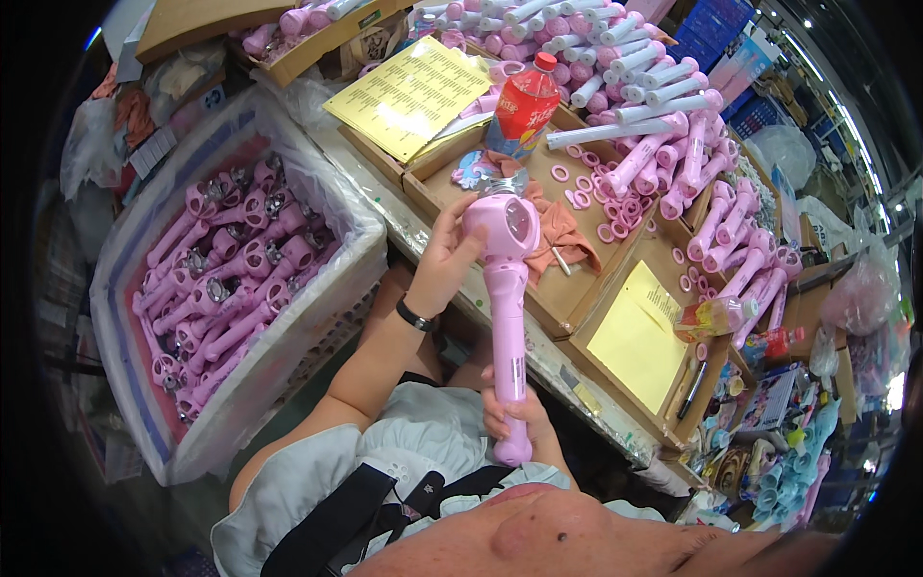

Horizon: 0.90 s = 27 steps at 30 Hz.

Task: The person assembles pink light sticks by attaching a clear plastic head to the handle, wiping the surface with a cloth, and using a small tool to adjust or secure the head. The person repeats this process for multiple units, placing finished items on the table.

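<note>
A pink toy wand (508, 317) with a round, windowed head is held upright in front of me, its head away from me. My left hand (454, 252) grips the side of that head, thumb on the pink shell. Lower down, my right hand (524, 415) wraps around the handle close to its rounded end; part of its fingers is hidden behind the wand. Clear and silvery parts show at the top of the head. Beyond it, an orange cloth (567, 236) lies in a cardboard tray (538, 300).
At left stands a large white lined bin (317, 361) holding many similar pink wands (216, 288). Loose pink rings (620, 212), pink-and-white handles (663, 96), a red-capped bottle (524, 111) and yellow sheets (409, 96) occupy the worktable. A black pen (692, 389) lies at right.
</note>
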Motion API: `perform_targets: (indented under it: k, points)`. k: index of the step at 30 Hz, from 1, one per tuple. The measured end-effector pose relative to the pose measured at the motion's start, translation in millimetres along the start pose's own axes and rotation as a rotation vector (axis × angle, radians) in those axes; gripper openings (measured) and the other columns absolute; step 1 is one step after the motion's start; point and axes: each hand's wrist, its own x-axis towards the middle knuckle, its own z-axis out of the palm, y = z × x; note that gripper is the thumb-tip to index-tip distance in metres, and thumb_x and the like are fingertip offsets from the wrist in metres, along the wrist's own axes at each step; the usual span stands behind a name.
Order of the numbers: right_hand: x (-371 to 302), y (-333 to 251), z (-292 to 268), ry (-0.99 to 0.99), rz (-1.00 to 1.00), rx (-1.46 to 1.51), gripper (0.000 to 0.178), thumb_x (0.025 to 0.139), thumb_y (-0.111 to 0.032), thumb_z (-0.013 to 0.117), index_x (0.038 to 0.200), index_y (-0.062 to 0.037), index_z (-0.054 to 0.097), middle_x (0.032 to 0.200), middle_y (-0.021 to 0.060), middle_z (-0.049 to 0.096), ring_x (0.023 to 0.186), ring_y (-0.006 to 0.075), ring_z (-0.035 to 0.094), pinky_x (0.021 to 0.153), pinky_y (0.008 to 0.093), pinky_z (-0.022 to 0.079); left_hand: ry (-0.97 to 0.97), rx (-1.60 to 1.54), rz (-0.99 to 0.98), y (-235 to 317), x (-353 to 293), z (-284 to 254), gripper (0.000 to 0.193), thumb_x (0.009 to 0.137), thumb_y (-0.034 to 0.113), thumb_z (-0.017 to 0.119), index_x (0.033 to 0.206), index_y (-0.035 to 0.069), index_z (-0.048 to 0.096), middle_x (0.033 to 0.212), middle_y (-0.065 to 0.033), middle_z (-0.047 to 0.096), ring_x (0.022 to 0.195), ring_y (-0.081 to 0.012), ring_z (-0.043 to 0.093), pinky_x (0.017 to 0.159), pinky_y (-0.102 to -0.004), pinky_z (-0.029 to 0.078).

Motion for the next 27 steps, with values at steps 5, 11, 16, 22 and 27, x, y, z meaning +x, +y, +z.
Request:
perform_targets:
  k: [5, 11, 16, 22, 27]
  points:
    - [1, 16, -13, -0.211, -0.007, 0.26, 0.055, 0.077, -0.021, 0.069, 0.12, -0.0073, 0.038, 0.066, 0.0036, 0.044, 0.042, 0.0125, 0.042, 0.038, 0.025, 0.036, 0.094, 0.491, 0.207, -1, -1, 5, 0.044, 0.088, 0.014, 0.059, 0.128, 0.002, 0.046, 0.118, -0.0144, 0.048, 0.11, -0.0204, 0.048, 0.091, -0.0284, 0.041]
    - [8, 23, -21, -0.397, 0.001, 0.419, 0.051, 0.08, -0.019, 0.066, 0.12, -0.0073, 0.037, 0.066, 0.0035, 0.043, 0.041, 0.012, 0.041, 0.037, 0.0244, 0.035, 0.006, 0.761, 0.279, 7, -2, 3, 0.047, 0.088, 0.019, 0.058, 0.13, 0.0, 0.045, 0.124, -0.0182, 0.047, 0.109, -0.0277, 0.049, 0.091, -0.0303, 0.041]
    - [1, 16, -10, -0.285, -0.001, 0.306, 0.052, 0.078, -0.016, 0.067, 0.119, -0.0067, 0.037, 0.064, 0.0035, 0.043, 0.041, 0.0127, 0.042, 0.038, 0.0245, 0.035, 0.028, 0.625, 0.253, 5, -5, 1, 0.049, 0.09, 0.021, 0.057, 0.133, 0.002, 0.04, 0.129, -0.0138, 0.044, 0.112, -0.0225, 0.048, 0.091, -0.0312, 0.042]
    - [-3, -7, 10, 0.025, 0.072, -0.282, 0.052, 0.077, -0.017, 0.07, 0.119, -0.0033, 0.042, 0.071, 0.0057, 0.052, 0.052, 0.0143, 0.054, 0.048, 0.0252, 0.044, 0.115, -0.518, -0.252, -2, -23, 26, 0.076, 0.088, 0.067, 0.029, 0.137, 0.009, 0.031, 0.123, -0.0125, 0.051, 0.096, -0.024, 0.059, 0.081, -0.039, 0.05]
    - [-13, -4, 11, 0.386, 0.109, -0.955, 0.061, 0.076, -0.019, 0.073, 0.126, -0.0039, 0.041, 0.1, 0.007, 0.057, 0.092, 0.0123, 0.056, 0.079, 0.0276, 0.046, 0.202, -0.358, -0.172, 1, -11, 31, 0.067, 0.089, 0.06, 0.04, 0.131, 0.007, 0.035, 0.114, -0.01, 0.054, 0.089, -0.0234, 0.059, 0.075, -0.0365, 0.049]
